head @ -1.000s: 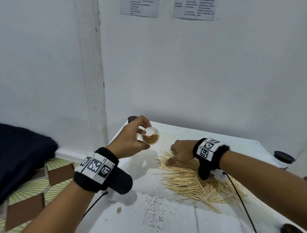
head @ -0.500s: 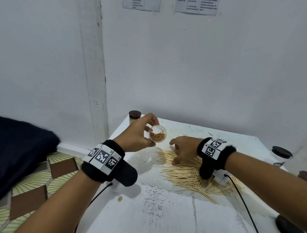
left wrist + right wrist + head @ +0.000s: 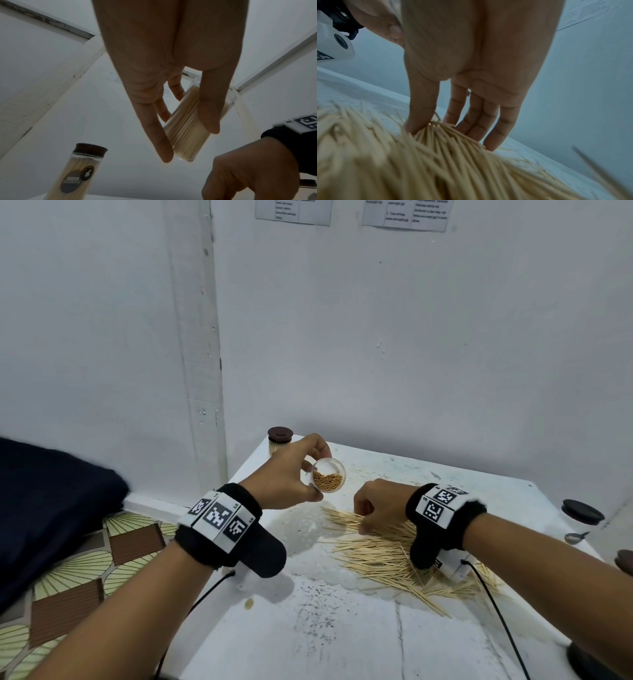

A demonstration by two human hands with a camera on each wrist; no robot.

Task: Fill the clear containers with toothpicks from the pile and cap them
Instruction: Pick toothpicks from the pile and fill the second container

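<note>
My left hand (image 3: pixel 317 474) grips a clear container (image 3: pixel 328 479) above the table's far left, tilted so its open mouth faces me; toothpick ends fill its lower half. In the left wrist view thumb and fingers of the left hand (image 3: pixel 188 143) wrap round the container (image 3: pixel 187 129), which is packed with toothpicks. My right hand (image 3: pixel 361 518) is down on the far-left end of the toothpick pile (image 3: pixel 394 556). In the right wrist view the right hand (image 3: pixel 440 127) pinches a converging bunch of the pile (image 3: pixel 402 169) between thumb and fingers.
A capped jar of toothpicks (image 3: pixel 280 440) stands at the white table's (image 3: pixel 342 638) far-left corner, behind my left hand. A dark-lidded container (image 3: pixel 582 513) sits off the right edge, with other dark lids (image 3: pixel 625 561) near it. A dark cloth (image 3: pixel 51 501) lies left, over patterned floor.
My left hand has carried the container slightly to the right, nearer my right hand. The right hand has stayed at the pile's end and drawn its fingers in on the toothpicks.
</note>
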